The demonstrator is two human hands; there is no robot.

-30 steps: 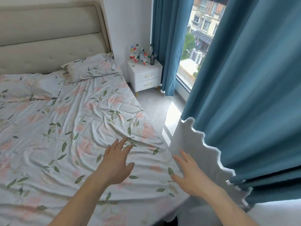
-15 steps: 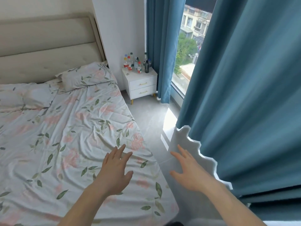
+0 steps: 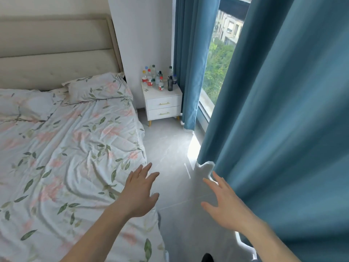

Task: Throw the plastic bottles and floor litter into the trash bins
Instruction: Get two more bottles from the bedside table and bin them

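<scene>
Plastic bottles [image 3: 159,78] upright on white nightstand [image 3: 162,103]; left hand [image 3: 140,193] and right hand [image 3: 223,205] both spread, empty.

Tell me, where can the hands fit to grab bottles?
The nightstand has a bare front-left corner. Its back and right are crowded with plastic bottles. The floor strip between bed and curtain is open.
</scene>
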